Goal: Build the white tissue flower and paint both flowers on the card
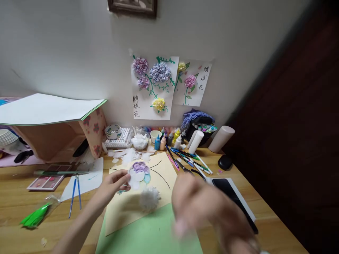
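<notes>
My left hand (116, 183) pinches the left edge of a round white piece (140, 176) with purple and pale blue petal shapes painted on it and a white disc in its middle. It is above a cream sheet (119, 218) that bears curved black lines. Below that piece is a fluffy white tuft (149, 198), slightly blurred. My right hand (193, 204) is raised in front of the sheet's right side, close to the camera. Motion smears its fingers, so I cannot see what they hold, if anything. Under the cream sheet lies a green sheet (159, 233).
Markers (185, 157), black scissors (185, 167) and paint bottles (163, 143) are behind the sheets. A black phone (233, 201) lies at right near a mouse (225, 162). At left are paintbrushes (75, 194), a palette (47, 181) and a green tassel (35, 215). Flower pictures (164, 95) hang on the wall.
</notes>
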